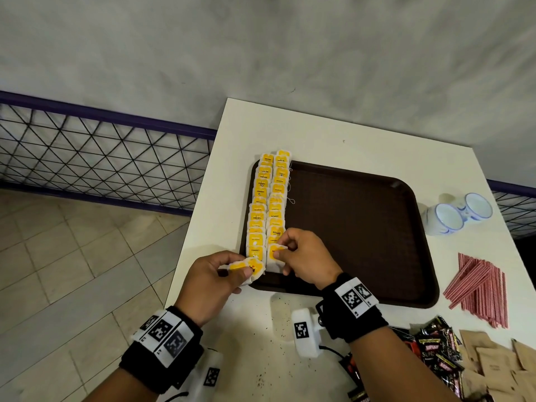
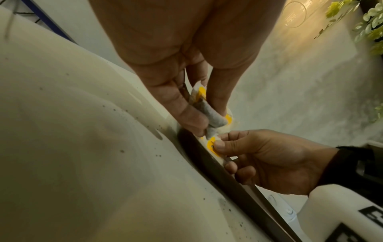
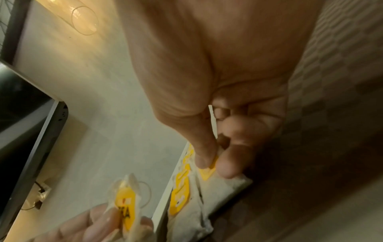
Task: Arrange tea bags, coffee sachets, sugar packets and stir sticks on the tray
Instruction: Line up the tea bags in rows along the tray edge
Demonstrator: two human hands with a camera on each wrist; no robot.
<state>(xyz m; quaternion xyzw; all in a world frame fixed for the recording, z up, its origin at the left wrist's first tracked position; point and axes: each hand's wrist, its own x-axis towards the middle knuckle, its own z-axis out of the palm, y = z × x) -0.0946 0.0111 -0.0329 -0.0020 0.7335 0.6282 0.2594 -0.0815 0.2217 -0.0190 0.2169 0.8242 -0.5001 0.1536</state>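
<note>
Two overlapping rows of tea bags with yellow tags (image 1: 268,204) run along the left side of the dark brown tray (image 1: 362,227). My right hand (image 1: 301,256) pinches the yellow tag of the nearest tea bag (image 1: 275,255) in the right row, at the tray's front left corner; the same pinch shows in the right wrist view (image 3: 207,170). My left hand (image 1: 214,280) grips a small bunch of tea bags (image 1: 246,269) just off the tray's front left corner, seen too in the left wrist view (image 2: 211,114).
The tray lies on a white table (image 1: 333,134). Red striped stir sticks (image 1: 481,288) lie right of the tray, dark coffee sachets (image 1: 438,349) and brown paper packets (image 1: 493,364) at the front right. Two white cups (image 1: 455,213) lie beyond the sticks. A wire fence (image 1: 101,158) borders the left.
</note>
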